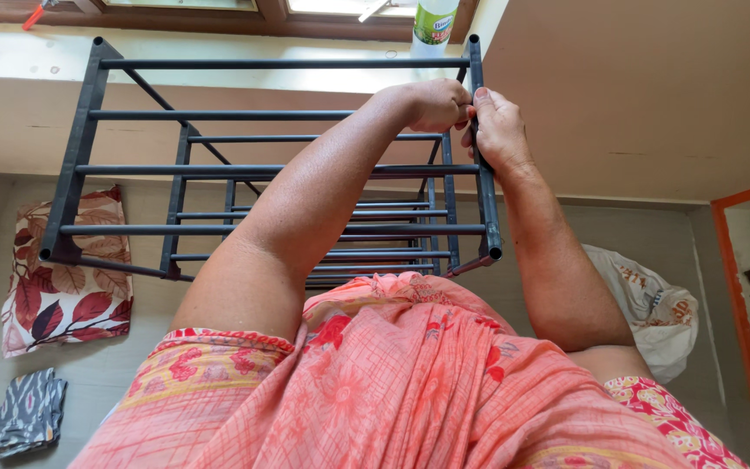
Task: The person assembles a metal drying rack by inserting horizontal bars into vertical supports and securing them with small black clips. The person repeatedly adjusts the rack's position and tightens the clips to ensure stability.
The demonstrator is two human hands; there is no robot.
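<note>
Up at the far right corner of the dark metal rack (288, 169) is where both my hands are working. That rack stands on the floor right in front of me, tiers of round bars running across between flat side rails, and I'm looking down through it from above. My right hand (501, 130) is wrapped around the right side rail near its top, thumb along the inner face, fingers curled round the far side, clamped on it so the frame doesn't swing or twist. My left hand (436, 102) reaches across the bars and meets it at the same spot, fingers bunched tight where a crossbar joins that rail; what the fingertips are pinching I can't make out, they hide the joint. Left arm lies over the upper bars, which steadies it.

Moving outward: my pink flowered sari (392, 382) fills the bottom of the view, pressed near the rack's near edge. Behind the rack, on the window ledge (219, 48), stands a white bottle with a green label (434, 22), clear of my hands. Down on the grey floor at the left lies a leaf-print cushion (67, 278), and nearer me a folded grey patterned cloth (28, 412). On the right, a white plastic bag (653, 308) slumps by the wall, beside an orange frame (733, 287) with things inside that are too small to tell.
</note>
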